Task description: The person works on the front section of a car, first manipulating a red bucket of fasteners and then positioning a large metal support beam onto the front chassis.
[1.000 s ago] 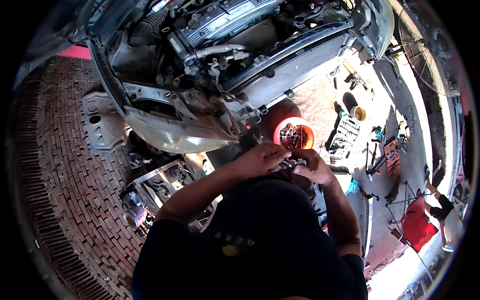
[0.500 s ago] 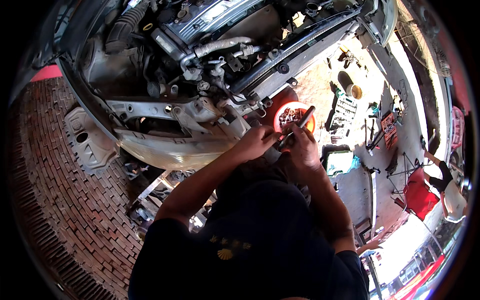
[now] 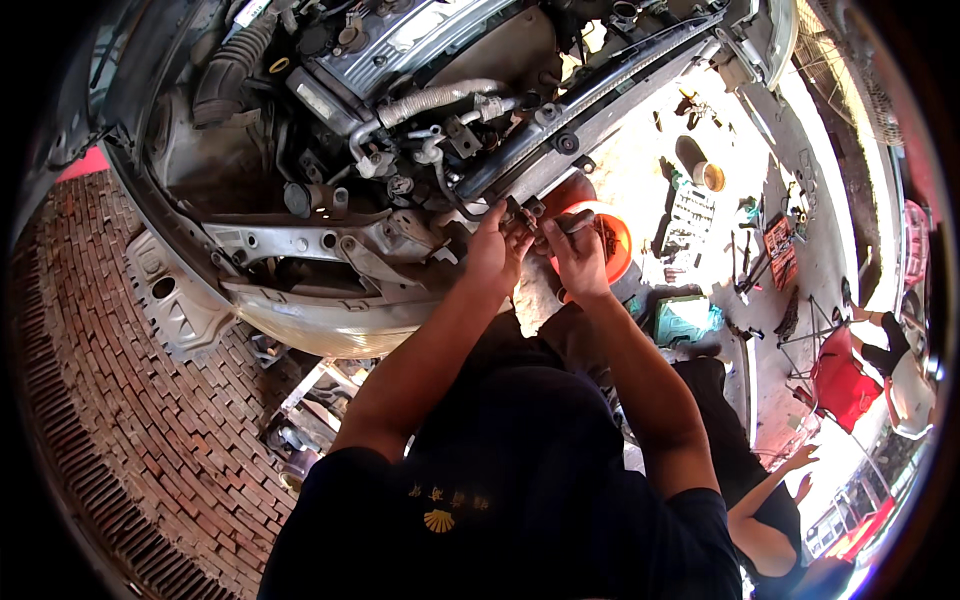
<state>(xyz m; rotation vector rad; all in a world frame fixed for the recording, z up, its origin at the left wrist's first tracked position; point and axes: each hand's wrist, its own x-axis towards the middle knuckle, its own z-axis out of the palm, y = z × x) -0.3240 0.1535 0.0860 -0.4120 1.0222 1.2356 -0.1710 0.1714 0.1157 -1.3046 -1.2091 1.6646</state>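
Note:
Both my hands are raised at the front edge of an open car engine bay (image 3: pixel 430 60). My left hand (image 3: pixel 492 255) has its fingers curled at the end of a metal front crossmember; whatever they pinch is too small to make out. Close beside it, my right hand (image 3: pixel 580 262) is closed on a dark cylindrical tool (image 3: pixel 576 221), whose rounded end shows above the fingers. The fingertips of both hands nearly meet beside a small dark fitting (image 3: pixel 534 206). Just behind my right hand, an orange bowl (image 3: pixel 622 245) with small dark parts in it is partly hidden.
A headlight (image 3: pixel 320 325) lies along the car's front left. On the sunlit ground to the right are a socket set (image 3: pixel 690 218), a round tin (image 3: pixel 710 177) and a green case (image 3: pixel 682 320). Another person in dark clothes (image 3: pixel 765 500) is close at my lower right; a red chair (image 3: pixel 843 380) stands beyond.
Both hands have moved up and left, from over the bowl to the car's front edge. The dark tool now points differently in my right hand. Another person has come into view at lower right.

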